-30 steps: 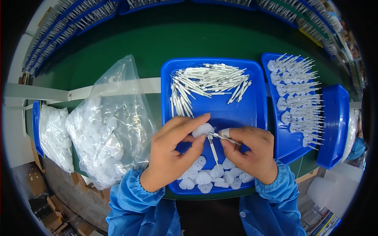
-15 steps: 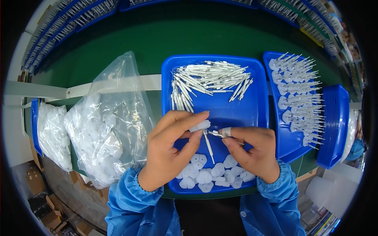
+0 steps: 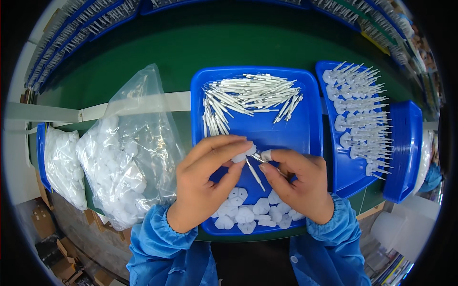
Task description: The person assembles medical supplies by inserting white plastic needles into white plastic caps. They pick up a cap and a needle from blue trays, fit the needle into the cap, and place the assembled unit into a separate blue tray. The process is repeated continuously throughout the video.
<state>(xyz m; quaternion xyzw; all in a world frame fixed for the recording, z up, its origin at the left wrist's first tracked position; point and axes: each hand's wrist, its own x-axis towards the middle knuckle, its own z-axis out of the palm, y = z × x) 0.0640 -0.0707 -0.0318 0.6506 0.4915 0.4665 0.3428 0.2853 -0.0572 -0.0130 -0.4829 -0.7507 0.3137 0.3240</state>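
Observation:
My left hand [image 3: 200,178] pinches a white flower-shaped plastic piece [image 3: 244,152] between thumb and fingertips, over a blue tray [image 3: 196,90]. One thin white rod [image 3: 255,175] slants down from that piece. From the right, my right hand [image 3: 300,183] grips another thin rod [image 3: 258,157], its end at the edge of the piece; whether it is inserted is hidden by the fingers. A white wrap covers one right fingertip. Loose white rods [image 3: 253,93] lie along the tray's far side, and loose flower-shaped pieces [image 3: 245,215] fill its near side.
Right of the tray, another blue tray [image 3: 350,178] carries rows of flower pieces with upright rods, beside stacked blue trays [image 3: 405,152]. A clear bag [image 3: 114,162] of white pieces stands left, with another bag [image 3: 64,162] beyond. Filled trays [image 3: 114,19] line the green table's [image 3: 214,38] far edge.
My right hand has shifted slightly left and tilted, bringing its rod closer against the flower-shaped piece. The piece has turned a little in my left hand, and its hanging rod slants more.

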